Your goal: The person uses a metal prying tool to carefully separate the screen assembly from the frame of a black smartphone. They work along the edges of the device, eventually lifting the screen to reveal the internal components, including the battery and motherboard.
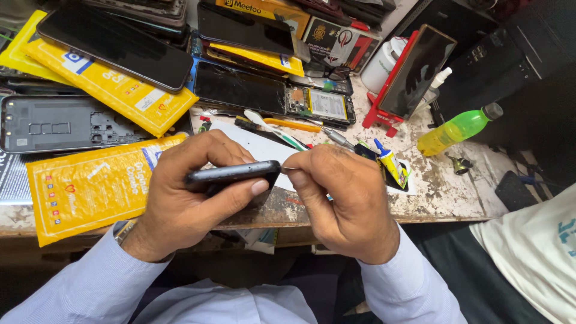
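Left hand grips a dark phone edge-up, just above the table edge. Right hand pinches what looks like a thin pin at the phone's end. A slip could scratch it.

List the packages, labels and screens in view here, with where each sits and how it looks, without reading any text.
Yellow pouch: flat rectangle, desk left of the left hand.
Second yellow pouch: slanted, upper left, with a dark phone on it.
Cracked phone screen: black, top centre.
Phone on red stand: dark screen, upper right.
Green bottle: lying at right.
Glue tube: yellow and blue, beside the right hand.
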